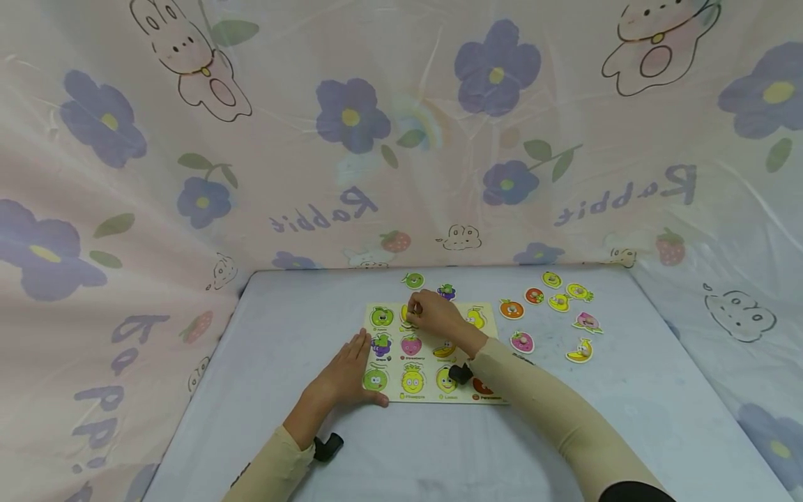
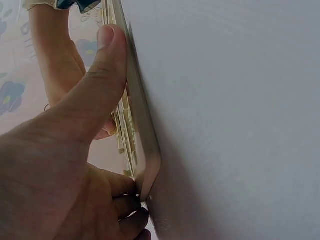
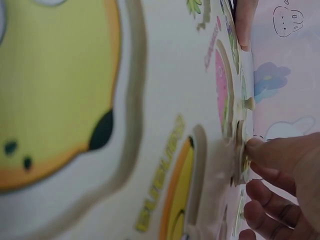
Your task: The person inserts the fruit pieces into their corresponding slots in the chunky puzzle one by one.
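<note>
A flat fruit puzzle board (image 1: pixel 433 395) lies in front of me, with printed fruits and cut-out recesses. My right hand (image 1: pixel 437 314) is over its top row and pinches a yellow puzzle piece (image 1: pixel 404 317) between thumb and fingertips. Most of that piece is hidden by the hand; edge-on in the right wrist view, it is close over the board. Along the board's left edge rest the extended fingers of my left hand (image 1: pixel 343 369), the thumb (image 2: pixel 107 65) pressing its front edge. A green apple (image 1: pixel 381 316) and a strawberry (image 1: pixel 410 345) show on the board.
Behind the board lie a green fruit piece (image 1: pixel 413 280) and a grape piece (image 1: pixel 447 291). Several loose pieces are scattered right of it, among them an orange one (image 1: pixel 511 309) and a banana (image 1: pixel 579 351). A printed curtain (image 1: pixel 426 174) encloses the table (image 1: pixel 282 307) at back and sides.
</note>
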`<state>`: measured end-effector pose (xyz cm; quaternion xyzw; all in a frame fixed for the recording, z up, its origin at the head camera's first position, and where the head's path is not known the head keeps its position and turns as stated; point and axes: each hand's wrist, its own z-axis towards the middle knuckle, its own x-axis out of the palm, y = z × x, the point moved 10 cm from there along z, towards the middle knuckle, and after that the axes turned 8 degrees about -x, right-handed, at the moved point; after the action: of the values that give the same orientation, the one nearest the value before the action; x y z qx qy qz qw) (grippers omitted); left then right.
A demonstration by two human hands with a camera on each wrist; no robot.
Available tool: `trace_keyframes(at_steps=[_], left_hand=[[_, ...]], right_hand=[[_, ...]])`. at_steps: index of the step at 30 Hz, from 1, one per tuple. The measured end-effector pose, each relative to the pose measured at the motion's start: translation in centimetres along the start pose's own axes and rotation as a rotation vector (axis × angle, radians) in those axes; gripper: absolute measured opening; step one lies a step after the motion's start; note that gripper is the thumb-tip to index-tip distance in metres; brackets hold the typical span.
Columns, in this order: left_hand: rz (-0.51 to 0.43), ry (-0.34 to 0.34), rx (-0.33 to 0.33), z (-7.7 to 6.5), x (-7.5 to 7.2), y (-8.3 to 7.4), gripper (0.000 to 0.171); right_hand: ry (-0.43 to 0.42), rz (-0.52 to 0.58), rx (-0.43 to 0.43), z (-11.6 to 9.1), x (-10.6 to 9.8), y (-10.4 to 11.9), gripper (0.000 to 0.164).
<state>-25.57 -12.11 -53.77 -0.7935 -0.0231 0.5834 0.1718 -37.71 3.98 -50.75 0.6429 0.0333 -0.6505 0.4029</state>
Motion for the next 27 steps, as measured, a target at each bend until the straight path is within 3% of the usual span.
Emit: trace_keyframes(at_steps=[27], left_hand=[[0.025, 0.004, -0.012, 0.0, 0.14, 0.02, 0.14]], right_hand=[[0.019, 0.009, 0.028, -0.35, 0.18, -0.14, 0.015]])
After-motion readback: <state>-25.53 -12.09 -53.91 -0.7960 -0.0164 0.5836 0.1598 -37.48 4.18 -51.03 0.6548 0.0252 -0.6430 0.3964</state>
